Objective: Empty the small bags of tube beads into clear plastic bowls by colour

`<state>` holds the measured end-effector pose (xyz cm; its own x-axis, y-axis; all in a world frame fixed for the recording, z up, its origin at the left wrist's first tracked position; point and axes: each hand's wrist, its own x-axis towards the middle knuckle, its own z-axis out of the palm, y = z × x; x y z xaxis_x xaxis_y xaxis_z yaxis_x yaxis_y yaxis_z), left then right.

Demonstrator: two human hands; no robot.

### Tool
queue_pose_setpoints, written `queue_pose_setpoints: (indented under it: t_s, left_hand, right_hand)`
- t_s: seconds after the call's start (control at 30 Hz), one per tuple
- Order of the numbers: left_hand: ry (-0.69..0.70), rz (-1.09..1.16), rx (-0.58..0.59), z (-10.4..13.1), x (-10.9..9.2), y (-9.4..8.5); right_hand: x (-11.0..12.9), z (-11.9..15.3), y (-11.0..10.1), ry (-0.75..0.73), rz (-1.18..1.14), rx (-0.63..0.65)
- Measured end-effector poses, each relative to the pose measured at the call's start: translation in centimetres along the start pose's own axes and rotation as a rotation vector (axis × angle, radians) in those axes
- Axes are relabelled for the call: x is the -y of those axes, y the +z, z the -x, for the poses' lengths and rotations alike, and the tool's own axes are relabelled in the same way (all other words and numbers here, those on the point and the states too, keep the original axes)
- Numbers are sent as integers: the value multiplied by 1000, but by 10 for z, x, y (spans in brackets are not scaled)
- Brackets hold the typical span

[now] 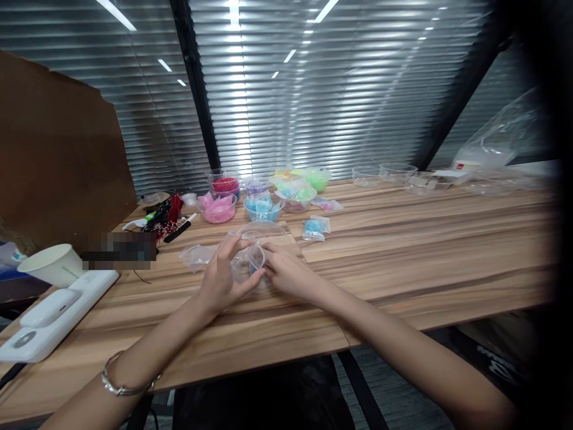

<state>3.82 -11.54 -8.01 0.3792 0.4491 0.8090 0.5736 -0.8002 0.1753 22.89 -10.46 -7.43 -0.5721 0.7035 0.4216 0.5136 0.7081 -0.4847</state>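
A small clear plastic cup [256, 258] is tilted between my two hands above the near middle of the table. My left hand [224, 272] reaches round it from the left, its thumb at the lower edge and its fingers at the upper edge. On the other side, my right hand [286, 269] has bent fingers closed on the cup's right edge; their tips are partly hidden. A clear round bowl [262, 227] lies just behind the hands. Crumpled clear plastic bags [197, 257] lie left of them.
Beyond are bowls of pink packets [217, 209], blue packets [263, 207] and green packets [317, 178]. A blue packet [316, 228] lies on the wooden table [403, 251]. Clear bowls [397, 172] stand far right. At left are a paper cup [54, 264], power strip [62, 316] and cardboard [58, 137].
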Motion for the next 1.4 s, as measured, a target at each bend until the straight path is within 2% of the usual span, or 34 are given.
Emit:
queue_pose_setpoints:
  t_s: [0.3, 0.47, 0.7, 0.87, 1.07, 1.27, 1.4]
  left_hand:
    - [37, 44, 40, 1, 3, 0]
    - [52, 36, 39, -1, 1, -2]
    - [46, 5, 45, 0, 3, -2]
    - [40, -32, 36, 1, 5, -2]
    - [74, -79, 22, -2, 3, -3]
    - [95, -84, 17, -3, 3, -3]
    - [83, -82, 22, -3, 5, -3]
  right_hand:
    - [-1, 4, 8, -21, 214, 155]
    - [1, 4, 5, -23, 178, 139]
    - [4, 3, 3, -44, -78, 80]
    - [2, 1, 3, -15, -64, 134]
    - [2, 0, 0, -37, -93, 123]
    - [-2, 2, 3, -41, 29, 157]
    - [-2, 3, 4, -59, 5, 125]
